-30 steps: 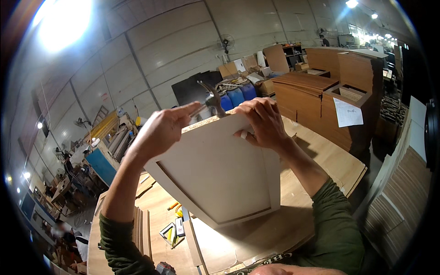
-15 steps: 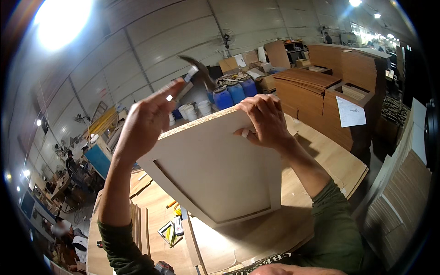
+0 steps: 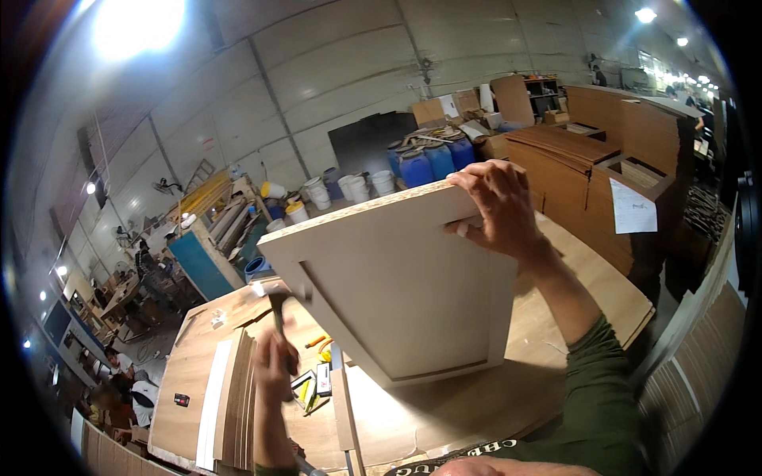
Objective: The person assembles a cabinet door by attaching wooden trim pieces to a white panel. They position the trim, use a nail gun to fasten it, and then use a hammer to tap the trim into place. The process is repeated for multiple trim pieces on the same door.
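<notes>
A pale framed panel (image 3: 405,309) with a raw chipboard top edge stands tilted on the wooden table. At the far right of that edge, my right hand (image 3: 502,208) grips the panel, fingers over the top and thumb against its near face. My left hand (image 3: 275,361) is wrapped round the handle of a claw hammer (image 3: 278,305), low beside the panel's left side and apart from it. The hammer head is blurred by motion.
A stack of narrow boards (image 3: 238,404) lies on the table's left. Near the panel's foot are orange-handled pliers (image 3: 317,341) and a small black box (image 3: 323,378). Brown cabinets (image 3: 571,182) stand behind on the right; blue barrels (image 3: 417,168) and white buckets (image 3: 357,189) stand farther back.
My left hand has swung the hammer down and toward me from above the panel's top left corner. My right hand keeps its grip on the panel. The view has shifted leftward.
</notes>
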A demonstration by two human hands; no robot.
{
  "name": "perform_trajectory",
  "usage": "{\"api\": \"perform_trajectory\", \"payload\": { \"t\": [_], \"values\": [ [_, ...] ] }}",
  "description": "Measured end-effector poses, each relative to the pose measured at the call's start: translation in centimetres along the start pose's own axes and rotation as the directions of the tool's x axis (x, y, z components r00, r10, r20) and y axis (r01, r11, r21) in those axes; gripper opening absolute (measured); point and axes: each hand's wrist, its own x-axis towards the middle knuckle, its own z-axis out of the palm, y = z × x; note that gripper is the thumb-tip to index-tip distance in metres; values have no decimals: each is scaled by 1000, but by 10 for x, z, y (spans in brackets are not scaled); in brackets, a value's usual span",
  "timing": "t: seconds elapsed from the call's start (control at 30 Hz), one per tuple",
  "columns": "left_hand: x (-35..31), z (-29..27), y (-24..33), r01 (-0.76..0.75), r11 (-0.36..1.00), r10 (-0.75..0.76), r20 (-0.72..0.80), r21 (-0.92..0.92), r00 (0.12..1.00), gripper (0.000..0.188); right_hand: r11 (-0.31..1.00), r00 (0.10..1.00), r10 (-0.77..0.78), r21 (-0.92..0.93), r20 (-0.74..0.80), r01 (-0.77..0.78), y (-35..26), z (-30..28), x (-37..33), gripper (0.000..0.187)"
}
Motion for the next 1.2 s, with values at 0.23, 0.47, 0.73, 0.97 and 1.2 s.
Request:
{"api": "perform_trajectory", "payload": {
  "t": [0.23, 0.47, 0.73, 0.97, 1.2],
  "values": [
    [-250, -30, -246, 564, 786, -538, -171, 251, 825, 21, 987, 993, 72, -134, -96, -85, 10, -9, -17, 86],
    [-328, -35, -288, 605, 713, -563, -225, 355, 795, 26, 463, 650, 747, 594, 137, -657, -33, 39, -139, 102],
    [-197, -3, -185, 635, 768, -580, -329, 86, 745, 25, 551, 586, 808, 437, -65, -711, -14, 90, -252, 79],
    [-218, -39, -180, 456, 887, -388, -415, 75, 823, 25, 947, 925, 318, 34, -206, -318, 29, 40, -183, 64],
    [-242, -81, -187, 551, 834, -413, -627, 31, 661, 23, 902, 988, -65, 431, 143, -3, 9, -4, -72, 55]
  ]
}}
